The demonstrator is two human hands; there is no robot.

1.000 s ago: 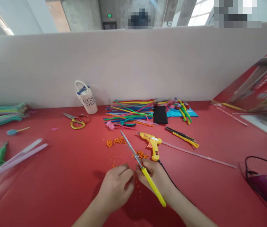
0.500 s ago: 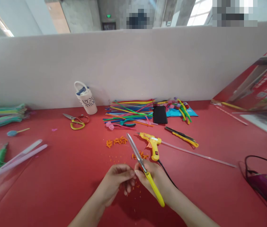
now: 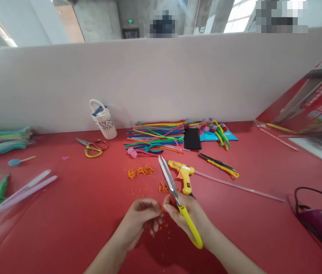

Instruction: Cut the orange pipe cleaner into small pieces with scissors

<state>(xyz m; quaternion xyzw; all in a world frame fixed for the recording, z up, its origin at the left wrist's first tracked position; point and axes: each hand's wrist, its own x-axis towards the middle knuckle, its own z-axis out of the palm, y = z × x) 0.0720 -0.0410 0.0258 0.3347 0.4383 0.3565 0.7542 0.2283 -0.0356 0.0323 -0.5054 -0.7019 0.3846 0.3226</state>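
Note:
My left hand (image 3: 141, 220) is closed in a pinch, with a tiny orange piece (image 3: 162, 209) at its fingertips. Scissors with a yellow handle (image 3: 191, 228) rest in my right hand (image 3: 198, 215), their long blades pointing up and away. The right thumb tip is close to the orange piece; I cannot tell whether it touches it. Just beyond the hands lie small cut orange pieces (image 3: 144, 170), with a smaller cluster (image 3: 163, 187) beside the blades. Fine orange crumbs dot the red table (image 3: 92, 228) around my fingers.
A yellow glue gun (image 3: 188, 175) with a long glue stick lies behind my right hand. Farther back are a utility knife (image 3: 219, 165), a black phone-like slab (image 3: 193, 139), colourful pipe cleaners (image 3: 158, 133), a white cup (image 3: 105, 123) and other scissors (image 3: 92, 148). A purple device (image 3: 321, 228) sits far right.
The scissors have turned a little, their tips shifting right. Orange now shows between my fingertips, which have parted slightly. My left hand has stayed nearly still.

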